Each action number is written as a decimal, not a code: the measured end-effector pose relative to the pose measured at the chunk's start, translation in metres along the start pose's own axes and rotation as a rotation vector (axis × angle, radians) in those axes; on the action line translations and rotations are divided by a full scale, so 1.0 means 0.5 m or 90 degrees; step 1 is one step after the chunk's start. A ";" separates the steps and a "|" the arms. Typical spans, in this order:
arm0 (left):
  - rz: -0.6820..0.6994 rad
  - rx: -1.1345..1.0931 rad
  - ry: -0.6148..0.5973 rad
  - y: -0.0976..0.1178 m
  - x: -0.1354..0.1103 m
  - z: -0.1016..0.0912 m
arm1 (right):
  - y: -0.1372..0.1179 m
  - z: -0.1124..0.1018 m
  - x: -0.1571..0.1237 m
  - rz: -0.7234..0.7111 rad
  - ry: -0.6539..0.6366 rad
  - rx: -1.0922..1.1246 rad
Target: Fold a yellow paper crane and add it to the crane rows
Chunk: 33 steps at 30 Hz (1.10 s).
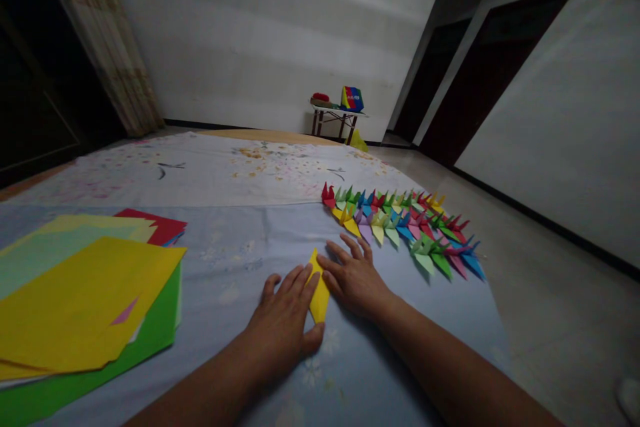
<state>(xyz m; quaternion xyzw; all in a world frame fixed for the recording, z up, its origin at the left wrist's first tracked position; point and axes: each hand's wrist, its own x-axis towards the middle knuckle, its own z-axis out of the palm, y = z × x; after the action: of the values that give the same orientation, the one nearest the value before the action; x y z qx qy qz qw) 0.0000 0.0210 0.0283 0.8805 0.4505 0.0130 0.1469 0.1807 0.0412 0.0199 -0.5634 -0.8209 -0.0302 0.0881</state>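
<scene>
Yellow paper (319, 295) – one piece, folded to a narrow kite-like shape – lies flat on the blue sheet (240, 233), dead centre btwn both hands. Long axis runs near-to-far, tilted slightly left at the far end; the sharp tip points away from the person, the blunter end sits toward the wrists.

Left hand (287, 320): flat, fingers spread, palm down, fingertips over the paper's left edge. Right hand (353, 277): also flat and splayed, pressing along the right edge. Neither grips anything, both just press down.

Edges & room: free sheet to the left of the hands, up to the stack (85, 300) of loose coloured squares – yellow on top, w/ green, pale green, red and a blue edge showing; exact no. of squares can't be told. Beyond the tip, more bare sheet, then a white printed cloth (210, 170). Right of the right hand, near it, folded cranes (400, 220) lie in approx three overlapping rows – dozens, too packed to count. The sheet's right edge falls just past them, then bare floor (540, 280). One small table (340, 113) stands by the far wall.
</scene>
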 end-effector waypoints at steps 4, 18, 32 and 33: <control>0.000 0.005 0.000 0.000 0.002 0.001 | 0.001 0.004 0.001 0.002 0.009 0.012; -0.010 -0.002 0.004 0.004 0.003 -0.005 | 0.001 0.001 -0.006 -0.011 0.001 0.025; -0.002 0.018 0.013 0.005 0.005 -0.001 | -0.004 -0.001 -0.006 -0.001 -0.003 0.009; -0.002 0.018 0.013 0.006 0.004 -0.002 | -0.004 0.000 -0.005 -0.002 -0.005 0.006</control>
<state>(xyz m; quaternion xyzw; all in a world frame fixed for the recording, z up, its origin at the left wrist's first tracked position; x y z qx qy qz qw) 0.0035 0.0214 0.0300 0.8816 0.4536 0.0155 0.1295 0.1800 0.0380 0.0197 -0.5620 -0.8221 -0.0241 0.0878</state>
